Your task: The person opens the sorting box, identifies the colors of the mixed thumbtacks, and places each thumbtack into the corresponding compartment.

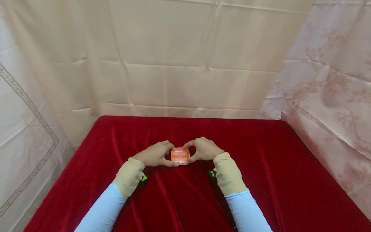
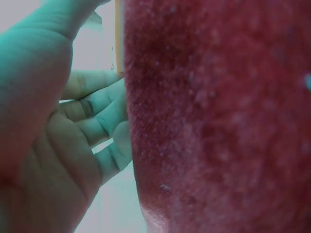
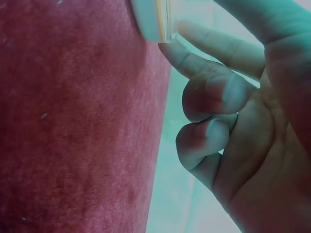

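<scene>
A small, rounded-square orange plastic box [image 1: 180, 155] with a clear rim and a grid of lines across its top sits on the red cloth, between the two hands. From the left side my left hand [image 1: 155, 155] pinches it, thumb at the near edge and forefinger at the far edge. My right hand [image 1: 205, 149] holds the opposite side in the same way, its last fingers curled in toward the palm. Only a thin orange edge of the box [image 2: 118, 41] shows in the left wrist view. In the right wrist view, a pale corner of the box [image 3: 151, 22] meets the fingertips.
Red velvety cloth [image 1: 261, 180] covers the table, with soft creases running toward the front. A beige curtain [image 1: 185, 87] hangs behind the far edge. Patterned pale drapes [image 1: 333, 96] close off the right side, and a white cloth [image 1: 26, 129] the left.
</scene>
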`<action>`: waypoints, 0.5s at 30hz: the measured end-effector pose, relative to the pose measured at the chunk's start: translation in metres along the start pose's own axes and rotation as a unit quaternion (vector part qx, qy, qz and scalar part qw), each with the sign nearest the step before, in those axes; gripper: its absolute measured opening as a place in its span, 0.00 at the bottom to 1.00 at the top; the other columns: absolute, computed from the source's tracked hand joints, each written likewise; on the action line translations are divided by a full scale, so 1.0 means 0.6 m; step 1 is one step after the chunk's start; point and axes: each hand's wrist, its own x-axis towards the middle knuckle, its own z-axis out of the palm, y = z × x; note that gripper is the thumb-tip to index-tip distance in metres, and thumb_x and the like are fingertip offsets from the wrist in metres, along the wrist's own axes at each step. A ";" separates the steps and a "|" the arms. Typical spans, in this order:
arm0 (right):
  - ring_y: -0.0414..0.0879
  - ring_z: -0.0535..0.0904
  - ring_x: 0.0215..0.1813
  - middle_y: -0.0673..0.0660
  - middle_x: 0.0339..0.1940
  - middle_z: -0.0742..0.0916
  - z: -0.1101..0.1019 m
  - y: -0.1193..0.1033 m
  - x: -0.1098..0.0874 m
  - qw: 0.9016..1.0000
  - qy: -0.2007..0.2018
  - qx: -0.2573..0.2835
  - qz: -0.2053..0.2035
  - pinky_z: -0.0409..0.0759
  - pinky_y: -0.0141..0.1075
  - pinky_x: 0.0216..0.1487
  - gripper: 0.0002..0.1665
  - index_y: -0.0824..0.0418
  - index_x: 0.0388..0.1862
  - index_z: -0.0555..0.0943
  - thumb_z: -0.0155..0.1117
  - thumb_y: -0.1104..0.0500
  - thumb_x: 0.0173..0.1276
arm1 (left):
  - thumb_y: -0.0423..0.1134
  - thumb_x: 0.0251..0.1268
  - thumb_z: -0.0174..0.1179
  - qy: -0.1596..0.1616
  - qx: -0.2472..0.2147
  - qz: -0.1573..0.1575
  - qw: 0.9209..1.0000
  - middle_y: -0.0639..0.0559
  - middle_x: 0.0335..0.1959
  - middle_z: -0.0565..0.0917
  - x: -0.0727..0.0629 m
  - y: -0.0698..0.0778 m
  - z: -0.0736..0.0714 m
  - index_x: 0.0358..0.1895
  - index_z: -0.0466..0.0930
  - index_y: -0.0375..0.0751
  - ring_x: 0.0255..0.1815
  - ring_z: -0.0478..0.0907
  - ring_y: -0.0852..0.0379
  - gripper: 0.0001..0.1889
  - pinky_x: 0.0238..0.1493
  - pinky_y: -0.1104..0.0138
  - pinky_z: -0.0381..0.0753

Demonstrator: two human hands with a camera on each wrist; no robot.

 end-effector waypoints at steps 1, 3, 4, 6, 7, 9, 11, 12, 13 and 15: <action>0.41 0.72 0.37 0.42 0.46 0.88 0.000 0.000 0.000 1.000 0.000 0.001 -0.002 0.74 0.35 0.34 0.32 0.44 0.56 0.88 0.85 0.42 0.51 | 0.58 0.58 0.74 0.001 0.009 -0.001 1.000 0.57 0.37 0.76 0.000 0.001 0.000 0.52 0.81 0.44 0.37 0.72 0.61 0.26 0.40 0.66 0.76; 0.42 0.76 0.40 0.42 0.48 0.89 0.000 0.001 -0.002 1.000 -0.002 0.009 -0.006 0.76 0.36 0.39 0.32 0.46 0.57 0.88 0.85 0.44 0.52 | 0.59 0.57 0.74 0.002 0.021 -0.009 1.000 0.59 0.37 0.76 0.001 0.001 0.001 0.52 0.82 0.46 0.36 0.72 0.62 0.26 0.39 0.66 0.76; 0.42 0.77 0.43 0.42 0.49 0.89 0.001 0.003 -0.004 1.000 -0.003 0.014 -0.007 0.77 0.37 0.43 0.31 0.47 0.57 0.87 0.85 0.44 0.53 | 0.60 0.57 0.74 0.000 0.023 -0.012 1.000 0.59 0.36 0.76 0.003 0.001 0.003 0.52 0.82 0.47 0.36 0.72 0.62 0.27 0.39 0.67 0.76; 0.42 0.80 0.50 0.43 0.52 0.88 0.001 0.007 -0.009 1.000 -0.009 0.025 -0.008 0.78 0.39 0.52 0.31 0.49 0.58 0.86 0.84 0.46 0.54 | 0.61 0.57 0.74 -0.003 0.017 -0.014 1.000 0.60 0.37 0.76 0.007 0.002 0.008 0.52 0.82 0.47 0.36 0.72 0.62 0.27 0.40 0.66 0.76; 0.42 0.81 0.53 0.43 0.53 0.88 0.002 0.009 -0.010 0.999 -0.012 0.032 -0.010 0.78 0.40 0.55 0.31 0.49 0.58 0.85 0.84 0.46 0.55 | 0.62 0.57 0.73 -0.005 0.015 -0.015 1.000 0.60 0.37 0.76 0.007 0.002 0.009 0.52 0.81 0.47 0.37 0.72 0.62 0.28 0.40 0.66 0.76; 0.43 0.81 0.58 0.45 0.55 0.88 0.004 0.014 -0.010 0.999 -0.019 0.044 -0.013 0.77 0.42 0.61 0.31 0.50 0.59 0.84 0.84 0.48 0.56 | 0.61 0.57 0.73 -0.009 0.009 -0.019 1.000 0.60 0.37 0.76 0.009 0.003 0.011 0.52 0.81 0.47 0.37 0.72 0.62 0.28 0.40 0.66 0.76; 0.42 0.80 0.61 0.46 0.56 0.87 0.005 0.018 -0.010 0.998 -0.027 0.057 -0.013 0.75 0.43 0.64 0.31 0.51 0.59 0.83 0.83 0.49 0.57 | 0.61 0.58 0.74 -0.015 0.003 -0.023 1.000 0.59 0.38 0.76 0.011 0.003 0.012 0.53 0.80 0.46 0.38 0.72 0.62 0.28 0.42 0.66 0.76; 0.43 0.80 0.61 0.46 0.57 0.87 0.005 0.020 -0.009 0.998 -0.030 0.062 -0.013 0.75 0.44 0.64 0.31 0.51 0.59 0.83 0.83 0.49 0.57 | 0.61 0.58 0.74 -0.018 0.000 -0.025 1.000 0.59 0.39 0.76 0.013 0.003 0.012 0.53 0.80 0.46 0.39 0.72 0.61 0.28 0.43 0.66 0.76; 0.43 0.79 0.62 0.46 0.57 0.87 0.005 0.022 -0.009 0.997 -0.032 0.065 -0.014 0.74 0.44 0.65 0.31 0.50 0.59 0.82 0.83 0.49 0.57 | 0.61 0.58 0.74 -0.020 -0.006 -0.029 0.999 0.59 0.39 0.76 0.014 0.003 0.012 0.53 0.80 0.46 0.40 0.73 0.61 0.29 0.43 0.65 0.77; 0.43 0.79 0.63 0.46 0.58 0.86 0.005 0.027 -0.008 0.997 -0.041 0.072 -0.007 0.74 0.44 0.65 0.31 0.50 0.60 0.82 0.83 0.50 0.58 | 0.61 0.57 0.75 -0.027 -0.021 -0.033 0.999 0.57 0.41 0.76 0.015 0.003 0.012 0.54 0.80 0.44 0.42 0.73 0.60 0.31 0.46 0.64 0.77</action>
